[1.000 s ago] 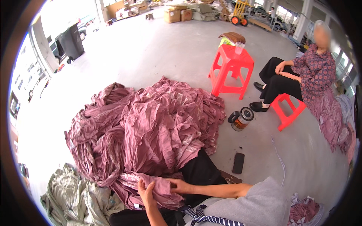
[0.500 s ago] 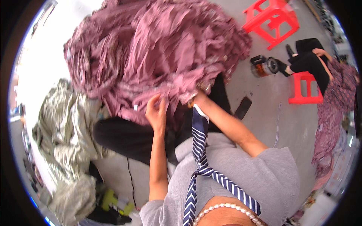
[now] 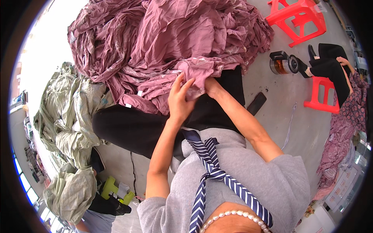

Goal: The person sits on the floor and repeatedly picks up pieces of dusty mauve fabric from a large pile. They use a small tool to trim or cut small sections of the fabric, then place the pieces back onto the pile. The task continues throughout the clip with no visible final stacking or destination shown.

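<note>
The left hand (image 3: 179,101) pinches a fold of the mauve cloth (image 3: 167,42) with fingers half spread, the right hand (image 3: 211,86) tucked under the same fold — grip hidden, cannot tell — while the heap lies just ahead, over the lap.

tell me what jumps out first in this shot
A big heap of crumpled mauve fabric fills the top, with the left hand and right hand gripping its near edge. Bright red plastic stools stand upper right, and pale green sacks slump at left.
</note>
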Motion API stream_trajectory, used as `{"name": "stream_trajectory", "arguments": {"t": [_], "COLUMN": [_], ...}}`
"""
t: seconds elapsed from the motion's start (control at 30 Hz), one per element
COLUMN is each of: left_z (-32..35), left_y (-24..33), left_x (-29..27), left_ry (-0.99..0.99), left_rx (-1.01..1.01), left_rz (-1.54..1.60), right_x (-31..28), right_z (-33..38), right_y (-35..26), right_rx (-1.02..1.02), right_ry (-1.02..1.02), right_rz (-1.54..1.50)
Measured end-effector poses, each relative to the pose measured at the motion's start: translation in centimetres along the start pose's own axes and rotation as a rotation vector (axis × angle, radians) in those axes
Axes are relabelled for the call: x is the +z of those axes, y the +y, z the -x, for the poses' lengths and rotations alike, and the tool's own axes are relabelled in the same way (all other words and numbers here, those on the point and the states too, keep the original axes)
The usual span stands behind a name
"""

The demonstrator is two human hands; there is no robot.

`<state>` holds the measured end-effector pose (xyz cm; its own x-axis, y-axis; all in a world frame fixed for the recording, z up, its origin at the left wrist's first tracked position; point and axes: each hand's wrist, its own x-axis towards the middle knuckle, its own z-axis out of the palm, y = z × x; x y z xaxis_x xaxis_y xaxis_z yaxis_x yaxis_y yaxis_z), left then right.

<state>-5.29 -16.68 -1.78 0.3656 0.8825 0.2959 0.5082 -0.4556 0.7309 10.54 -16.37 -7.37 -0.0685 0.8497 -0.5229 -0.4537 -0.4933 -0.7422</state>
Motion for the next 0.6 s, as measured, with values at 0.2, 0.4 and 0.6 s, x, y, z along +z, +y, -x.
{"name": "stream_trajectory", "arguments": {"t": [0.2, 0.4, 0.6], "left_z": [-4.0, -7.8, -8.0], "left_y": [-2.9, -5.2, -7.3], "left_x": [-2.1, -3.7, -4.6], "left_ry": [0.129, 0.279, 0.273], "left_rx": [-0.604, -0.687, -0.680], "left_rz": [0.891, 1.265, 1.357], "right_x": [-1.2, -5.4, -6.0], "right_z": [1.8, 3.5, 5.7], "right_y": [-2.4, -3.0, -7.4], "right_rx": [-0.031, -0.332, -0.355], "right_ry": [-0.180, -0.028, 0.456], "right_rz": [0.326, 0.727, 1.363]}}
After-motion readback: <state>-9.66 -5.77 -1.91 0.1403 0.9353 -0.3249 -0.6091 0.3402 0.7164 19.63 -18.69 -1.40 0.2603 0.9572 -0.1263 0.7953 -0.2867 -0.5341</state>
